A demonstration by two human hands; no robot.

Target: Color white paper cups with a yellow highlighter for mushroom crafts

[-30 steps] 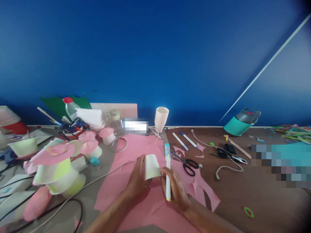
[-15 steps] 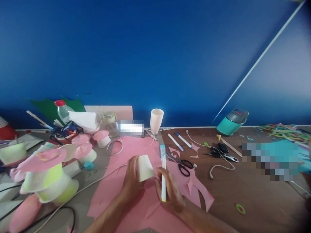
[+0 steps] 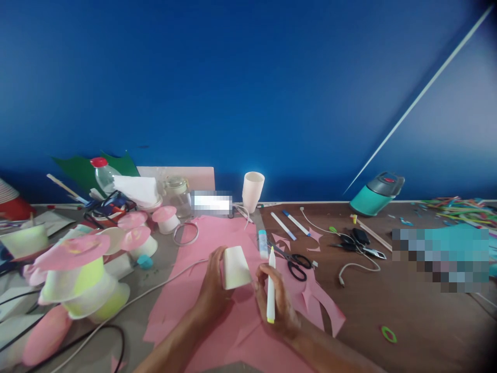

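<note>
My left hand (image 3: 213,284) is wrapped round the side of a small white paper cup (image 3: 236,268), held tilted above pink paper (image 3: 212,331). In my right hand (image 3: 285,305) is a white felt-tip marker (image 3: 271,290) with yellow at both ends, its slim yellow tip pointing up and away from me. The marker is apart from the cup, just to its right. Beyond the right hand lie a blue-and-white glue stick (image 3: 263,243) and black-handled scissors (image 3: 298,265).
Cups with pink paper discs (image 3: 83,248) crowd the left side. A tall white cup (image 3: 253,191) stands at the wall. Two white-and-blue markers (image 3: 297,223), cables, keys (image 3: 375,253) and a teal flask (image 3: 375,197) are to the right. A white cable (image 3: 166,285) crosses the pink paper.
My right hand has moved slightly right with the marker, widening the gap to the cup. The cup has turned a little in my left hand. The view has shifted slightly.
</note>
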